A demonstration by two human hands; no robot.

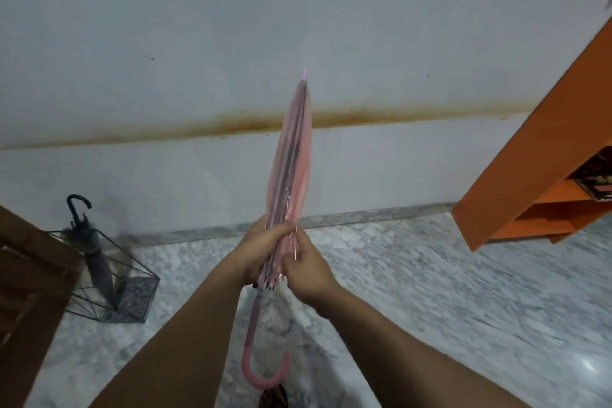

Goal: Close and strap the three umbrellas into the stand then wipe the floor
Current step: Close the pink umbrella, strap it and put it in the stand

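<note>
Marble floor (430, 275) and stained white wall, entry corner.
Both hands hold the closed pink umbrella (293, 156), tip far, hook near: left hand (261, 247) wraps the canopy, right hand (308, 270) pinches its folds. Wire stand (132, 288), holding one grey umbrella (96, 258), sits far left.

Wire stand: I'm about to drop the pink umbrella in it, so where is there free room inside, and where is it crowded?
The wire stand holds one grey umbrella, leaning through its left side. The open part lies right of it, toward the stand's right-hand wires. Its left is hemmed by brown furniture. Both hands, left hand and right hand, grip the pink umbrella.
</note>
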